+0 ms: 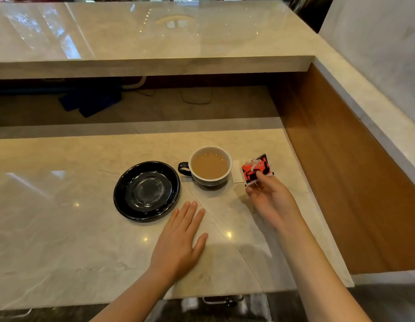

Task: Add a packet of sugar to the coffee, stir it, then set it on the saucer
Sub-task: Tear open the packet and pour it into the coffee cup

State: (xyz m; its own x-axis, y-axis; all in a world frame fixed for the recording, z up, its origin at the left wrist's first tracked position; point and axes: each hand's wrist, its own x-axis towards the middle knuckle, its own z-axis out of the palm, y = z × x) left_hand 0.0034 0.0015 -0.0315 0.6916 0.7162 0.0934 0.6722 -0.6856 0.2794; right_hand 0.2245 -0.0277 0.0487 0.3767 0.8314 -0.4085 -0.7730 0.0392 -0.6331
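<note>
A dark cup (pixel 210 167) with a white inside holds light brown coffee and stands on the marble counter, its handle pointing left. Just left of it lies an empty black saucer (pixel 146 190). My right hand (pixel 270 198) pinches a red, black and white sugar packet (pixel 256 168) by its lower edge, held upright just right of the cup. A white paper packet (pixel 237 174) lies flat on the counter between cup and red packet. My left hand (pixel 178 240) rests flat on the counter, fingers spread, in front of the saucer and cup. No spoon or stirrer shows.
The marble counter (pixel 62 217) ends at a front edge near my arms. A raised marble ledge (pixel 155 66) runs across the back, with a dark gap beneath it. A brown wooden side panel (pixel 341 170) drops off to the right of the counter.
</note>
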